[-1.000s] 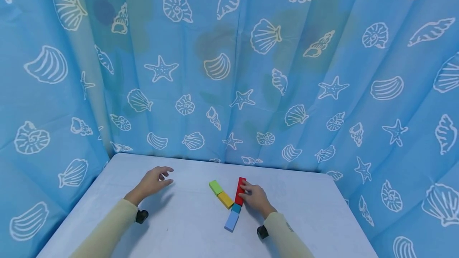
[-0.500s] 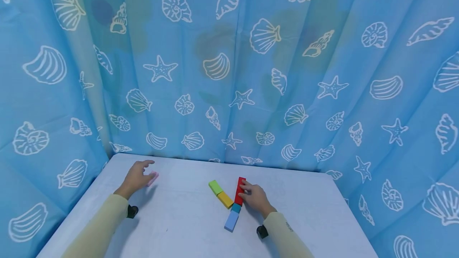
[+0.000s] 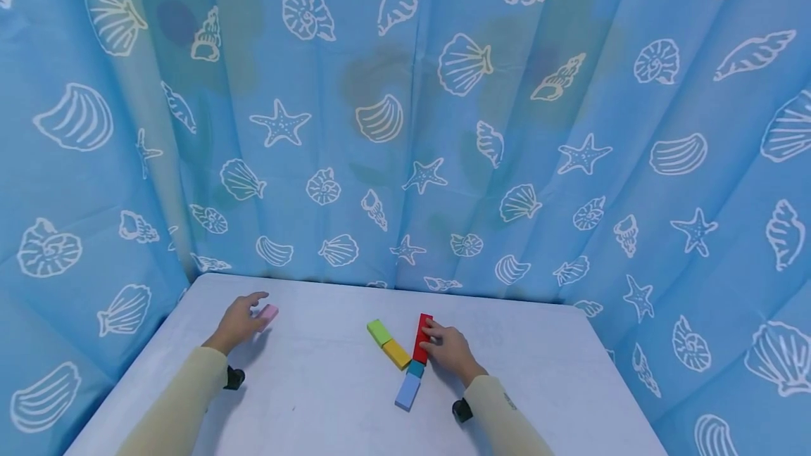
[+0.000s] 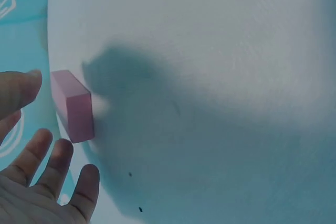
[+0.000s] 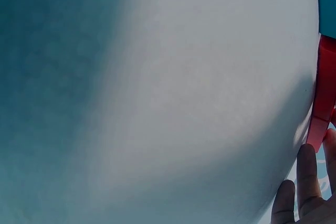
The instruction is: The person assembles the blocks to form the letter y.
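At the back left of the table, my left hand is beside a pink block. In the left wrist view the thumb and spread fingers stand on either side of the pink block's near end, with gaps showing. My right hand rests its fingertips along the right side of a red block piece; a seam crosses the red in the right wrist view. In line below the red are a teal block and a light blue block. A yellow block and a green block slant up to the left.
The white table is bordered at the back and sides by a blue curtain with white shell prints. Dark wrist cameras sit under both sleeves.
My left hand has moved left and slightly back, and the pink block now shows beside its fingers. The right hand and the joined row of coloured blocks stay in place.
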Motion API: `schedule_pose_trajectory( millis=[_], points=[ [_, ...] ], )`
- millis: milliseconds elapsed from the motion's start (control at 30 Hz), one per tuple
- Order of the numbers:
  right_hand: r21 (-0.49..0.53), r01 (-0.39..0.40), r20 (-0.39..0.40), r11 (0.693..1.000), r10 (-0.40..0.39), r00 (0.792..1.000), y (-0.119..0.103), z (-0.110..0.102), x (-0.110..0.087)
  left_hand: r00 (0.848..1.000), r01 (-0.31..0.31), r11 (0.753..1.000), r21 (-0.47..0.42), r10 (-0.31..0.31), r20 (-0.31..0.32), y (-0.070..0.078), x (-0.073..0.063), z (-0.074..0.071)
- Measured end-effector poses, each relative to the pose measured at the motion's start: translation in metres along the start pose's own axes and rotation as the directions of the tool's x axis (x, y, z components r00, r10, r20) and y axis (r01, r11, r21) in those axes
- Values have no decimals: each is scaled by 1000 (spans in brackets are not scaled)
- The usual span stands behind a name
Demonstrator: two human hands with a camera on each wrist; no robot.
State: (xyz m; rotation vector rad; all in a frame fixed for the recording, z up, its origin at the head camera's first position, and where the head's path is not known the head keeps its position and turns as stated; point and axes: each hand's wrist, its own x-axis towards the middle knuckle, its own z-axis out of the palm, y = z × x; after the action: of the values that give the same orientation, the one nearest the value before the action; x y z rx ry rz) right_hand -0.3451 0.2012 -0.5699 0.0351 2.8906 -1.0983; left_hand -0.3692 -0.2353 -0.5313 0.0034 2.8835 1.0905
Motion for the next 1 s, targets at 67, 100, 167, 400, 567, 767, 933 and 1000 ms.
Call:
schedule_pose_trajectory(
  millis=[67,100,167,400,567,767,933,1000],
  points=[
    [0,0,0,1000,0,1000,0,0,0,1000,14,1000,-3,-14,8,-2,1,2],
    [0,-3,0,1000,3,1000,0,0,0,1000,22,1000,-4,-22,12,-3,2,3],
    [-4,-2,-1,1000,2,1000,0,-1,0,999,36,999,-5,-36,12,-5,2,4],
    [-3,-11,-2,1000,11,1000,-1,0,-1,999,52,999,-5,-52,7,-4,3,9],
    [-6,7,2,1000,-7,1000,0,-1,0,998,58,998,-4,-58,11,-1,3,11],
    [-13,10,-3,1000,-10,1000,0,-1,-1,992,101,995,23,-102,69,0,4,11],
    [-16,3,-3,1000,-3,1000,-2,-1,-4,987,120,992,38,-123,100,0,3,12],
    [-15,4,-6,1000,-4,1000,-3,-2,-4,988,117,992,37,-120,100,1,1,12]
  ],
)
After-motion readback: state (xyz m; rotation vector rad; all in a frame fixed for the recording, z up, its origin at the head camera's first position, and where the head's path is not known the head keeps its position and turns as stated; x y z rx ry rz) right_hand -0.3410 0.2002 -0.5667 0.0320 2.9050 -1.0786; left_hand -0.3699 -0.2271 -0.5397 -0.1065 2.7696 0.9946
